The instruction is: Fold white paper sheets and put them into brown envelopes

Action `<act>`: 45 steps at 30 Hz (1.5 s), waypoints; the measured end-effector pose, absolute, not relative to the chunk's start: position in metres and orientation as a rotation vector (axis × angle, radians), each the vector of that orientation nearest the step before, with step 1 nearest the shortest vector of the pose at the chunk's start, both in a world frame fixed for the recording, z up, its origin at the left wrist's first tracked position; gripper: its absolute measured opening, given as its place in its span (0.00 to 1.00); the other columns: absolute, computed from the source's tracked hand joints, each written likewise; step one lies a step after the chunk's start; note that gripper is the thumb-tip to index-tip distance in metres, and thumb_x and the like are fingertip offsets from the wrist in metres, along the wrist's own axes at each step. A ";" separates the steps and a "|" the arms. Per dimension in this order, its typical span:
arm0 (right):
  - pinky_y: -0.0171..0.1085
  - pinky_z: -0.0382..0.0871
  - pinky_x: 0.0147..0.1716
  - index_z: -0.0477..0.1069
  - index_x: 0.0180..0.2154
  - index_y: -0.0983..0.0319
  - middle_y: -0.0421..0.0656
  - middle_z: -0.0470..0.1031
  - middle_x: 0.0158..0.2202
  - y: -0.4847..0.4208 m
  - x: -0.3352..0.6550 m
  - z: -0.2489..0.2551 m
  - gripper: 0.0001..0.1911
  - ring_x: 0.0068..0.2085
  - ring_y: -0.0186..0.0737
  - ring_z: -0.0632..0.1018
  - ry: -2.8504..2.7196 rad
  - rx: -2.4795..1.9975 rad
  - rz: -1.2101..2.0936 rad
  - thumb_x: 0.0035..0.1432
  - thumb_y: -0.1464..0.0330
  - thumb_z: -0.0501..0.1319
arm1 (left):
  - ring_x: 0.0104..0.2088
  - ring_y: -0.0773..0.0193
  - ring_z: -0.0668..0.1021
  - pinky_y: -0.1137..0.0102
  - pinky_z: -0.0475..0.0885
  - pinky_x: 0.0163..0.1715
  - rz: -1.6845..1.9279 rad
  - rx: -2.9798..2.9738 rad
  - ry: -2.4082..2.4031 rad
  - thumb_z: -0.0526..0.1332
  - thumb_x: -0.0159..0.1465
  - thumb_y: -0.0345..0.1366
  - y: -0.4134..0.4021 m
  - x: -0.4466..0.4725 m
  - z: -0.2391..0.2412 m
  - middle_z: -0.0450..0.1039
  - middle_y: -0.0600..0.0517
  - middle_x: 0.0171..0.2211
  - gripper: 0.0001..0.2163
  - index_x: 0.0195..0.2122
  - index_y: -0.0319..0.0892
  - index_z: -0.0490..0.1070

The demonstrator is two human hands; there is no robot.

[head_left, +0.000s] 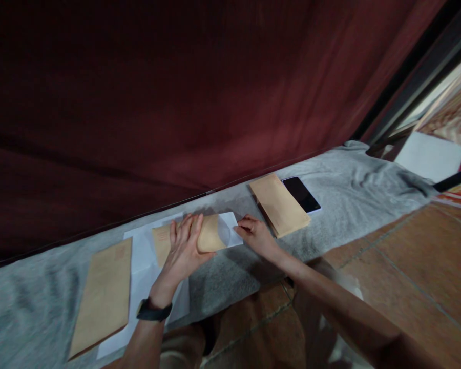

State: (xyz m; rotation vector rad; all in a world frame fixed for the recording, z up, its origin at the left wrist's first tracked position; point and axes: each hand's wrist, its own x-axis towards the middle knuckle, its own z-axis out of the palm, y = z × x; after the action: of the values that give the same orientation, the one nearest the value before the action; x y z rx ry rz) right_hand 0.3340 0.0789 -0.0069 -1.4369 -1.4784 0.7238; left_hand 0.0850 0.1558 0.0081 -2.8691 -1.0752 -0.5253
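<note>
A brown paper envelope [210,233] lies crosswise in front of me, its right end open and bulging a little. My left hand [185,247] is laid over its middle, holding it with the thumb along the near edge and the fingers across the top. A folded white sheet of paper [227,221] sticks out of the open end. Its outer edge is pinched between the thumb and fingers of my right hand [258,236]. How far the paper reaches inside the envelope is hidden.
Larger white sheets [140,287] lie under my left wrist, beside a brown envelope [103,292]. To the right are a stack of brown envelopes [280,205] and a phone [301,193]. Grey cloth [341,179] covers the narrow bench, against a dark red curtain [215,102].
</note>
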 end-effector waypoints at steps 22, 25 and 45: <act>0.42 0.65 0.51 0.79 0.32 0.61 0.48 0.73 0.42 0.084 0.322 -0.019 0.08 0.47 0.45 0.72 -1.490 -1.723 0.551 0.61 0.74 0.62 | 0.65 0.38 0.65 0.38 0.43 0.68 -0.514 -2.924 -0.983 0.66 0.61 0.52 0.152 0.117 0.007 0.63 0.34 0.62 0.49 0.74 0.40 0.39; 0.37 0.67 0.44 0.77 0.36 0.60 0.46 0.73 0.43 0.082 0.321 -0.016 0.08 0.42 0.40 0.76 -1.475 -1.710 0.653 0.61 0.76 0.60 | 0.65 0.39 0.65 0.38 0.43 0.68 -0.513 -2.929 -0.978 0.67 0.61 0.52 0.152 0.118 0.007 0.63 0.34 0.63 0.49 0.74 0.40 0.40; 0.31 0.61 0.25 0.74 0.25 0.63 0.35 0.70 0.20 0.096 0.325 -0.042 0.13 0.23 0.30 0.67 -0.800 -1.274 1.281 0.49 0.59 0.69 | 0.71 0.37 0.56 0.38 0.41 0.69 -0.531 -2.975 -0.919 0.68 0.61 0.47 0.146 0.118 0.013 0.57 0.33 0.68 0.47 0.74 0.43 0.41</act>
State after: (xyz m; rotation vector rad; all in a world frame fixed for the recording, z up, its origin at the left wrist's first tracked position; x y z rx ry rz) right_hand 0.3251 0.0961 -0.0418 -1.2739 -0.8004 1.2809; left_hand 0.1176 0.1464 0.0131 -2.9753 -0.9192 -0.5313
